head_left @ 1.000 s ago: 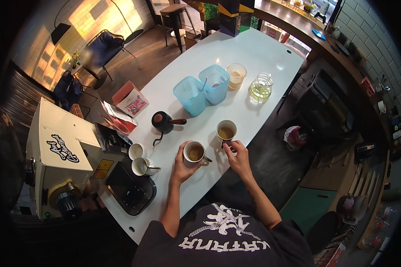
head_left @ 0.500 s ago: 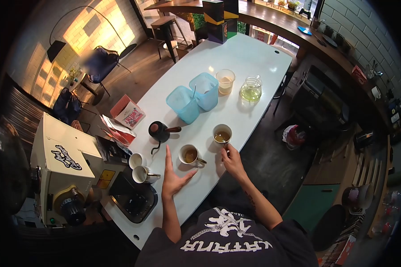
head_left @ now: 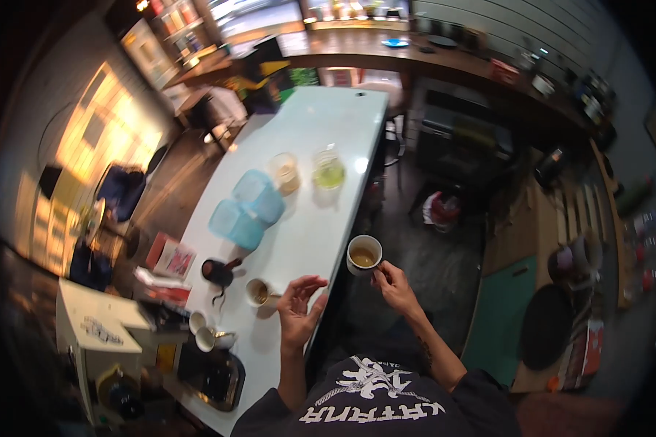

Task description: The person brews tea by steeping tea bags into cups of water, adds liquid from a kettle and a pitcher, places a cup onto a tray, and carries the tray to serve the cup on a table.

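My right hand [head_left: 395, 288] grips the handle of a white cup [head_left: 364, 255] that holds a brown drink. This cup is off the table, over the floor beyond the table's edge. My left hand [head_left: 300, 309] is raised, fingers apart and holding nothing, near the table edge. A second cup [head_left: 259, 292] with brown liquid stands just left of it, its handle pointing at the hand; whether they touch I cannot tell. Left of that cup is a black gooseneck kettle [head_left: 217, 272] with a wooden handle.
Two blue translucent containers [head_left: 235, 224], a glass of pale brown liquid [head_left: 285, 175] and a glass jug of green liquid [head_left: 329, 171] stand on the white table [head_left: 328, 113]. White cups [head_left: 206, 338], a black tray [head_left: 222, 382] and a cream machine [head_left: 98, 328] are at left. A green cabinet [head_left: 501, 320] is at right.
The view has swung to the right. My right hand has lifted its cup off the table and carried it past the edge. My left hand's fingers have curled a little.
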`<state>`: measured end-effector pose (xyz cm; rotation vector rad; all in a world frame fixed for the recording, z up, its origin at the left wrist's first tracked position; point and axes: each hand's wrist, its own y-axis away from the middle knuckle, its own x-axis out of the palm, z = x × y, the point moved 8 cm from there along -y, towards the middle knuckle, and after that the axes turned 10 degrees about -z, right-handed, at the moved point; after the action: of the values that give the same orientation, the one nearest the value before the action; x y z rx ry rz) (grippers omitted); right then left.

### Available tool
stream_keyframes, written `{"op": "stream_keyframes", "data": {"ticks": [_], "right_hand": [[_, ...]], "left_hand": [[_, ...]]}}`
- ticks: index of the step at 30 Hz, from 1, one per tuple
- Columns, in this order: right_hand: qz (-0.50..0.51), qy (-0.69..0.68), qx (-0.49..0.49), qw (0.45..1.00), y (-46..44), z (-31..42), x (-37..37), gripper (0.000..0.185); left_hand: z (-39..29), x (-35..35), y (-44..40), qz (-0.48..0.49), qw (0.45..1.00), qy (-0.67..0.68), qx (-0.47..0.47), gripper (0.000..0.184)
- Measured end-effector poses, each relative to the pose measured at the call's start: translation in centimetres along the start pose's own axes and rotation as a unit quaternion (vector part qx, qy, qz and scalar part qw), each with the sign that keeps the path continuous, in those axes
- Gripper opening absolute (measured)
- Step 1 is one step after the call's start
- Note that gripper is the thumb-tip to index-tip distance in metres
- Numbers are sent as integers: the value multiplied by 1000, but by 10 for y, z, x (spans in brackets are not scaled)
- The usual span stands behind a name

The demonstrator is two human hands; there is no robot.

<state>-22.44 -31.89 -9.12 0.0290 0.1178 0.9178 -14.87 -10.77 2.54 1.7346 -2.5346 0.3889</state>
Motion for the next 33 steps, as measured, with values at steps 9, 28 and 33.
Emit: {"op": "stream_keyframes", "data": {"ticks": [9, 28, 33], "right_hand": [[-327, 43, -31, 944, 108, -21, -248, 16], [-666, 61, 62, 741, 349, -186, -560, 14], [-674, 26, 82, 734, 342, -217, -571, 17]], "left_hand": [[111, 240, 28, 308, 930, 40, -195, 25], [371, 573, 302, 507, 718, -177, -443, 74], [406, 578, 301, 499, 709, -241, -437, 79]]}}
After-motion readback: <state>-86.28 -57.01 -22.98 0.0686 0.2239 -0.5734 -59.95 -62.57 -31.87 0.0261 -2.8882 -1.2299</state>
